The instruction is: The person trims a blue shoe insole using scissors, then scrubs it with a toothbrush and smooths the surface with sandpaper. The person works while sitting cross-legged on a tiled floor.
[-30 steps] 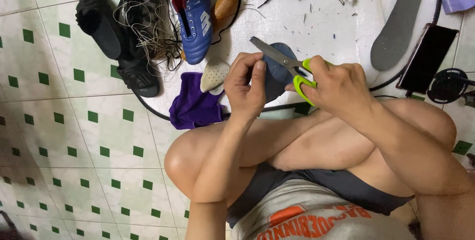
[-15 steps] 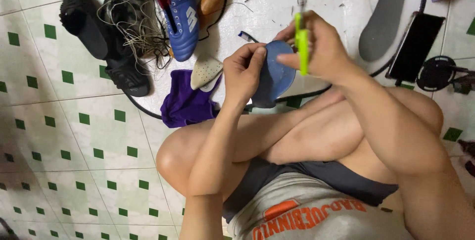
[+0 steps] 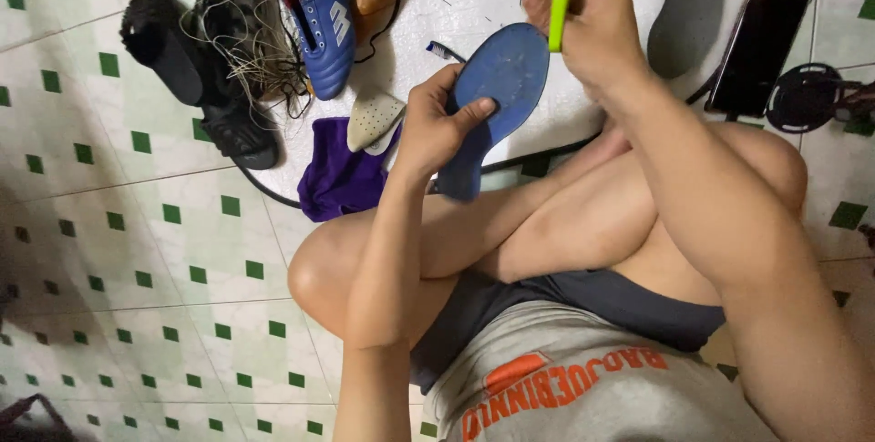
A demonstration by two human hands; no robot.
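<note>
There is one view only, from the camera on my head, so nothing is shared with a second view. It looks steeply down over my chest and folded knees to the tiled floor [image 3: 109, 223]. My hands come in from the bottom edge and sit close to the lens, in the upper middle. Taking the blue shoe [image 3: 321, 18] as the mark, the floor beyond it runs out at the top edge.

Blue foot-shaped foam insole [image 3: 499, 87]: matt, finely textured. Yellow-green plastic scissor handle [image 3: 561, 0]: smooth, glossy. Purple crumpled cloth [image 3: 342, 178]: soft (matt). White-and-green tiled floor [image 3: 137, 251]: glazed.
</note>
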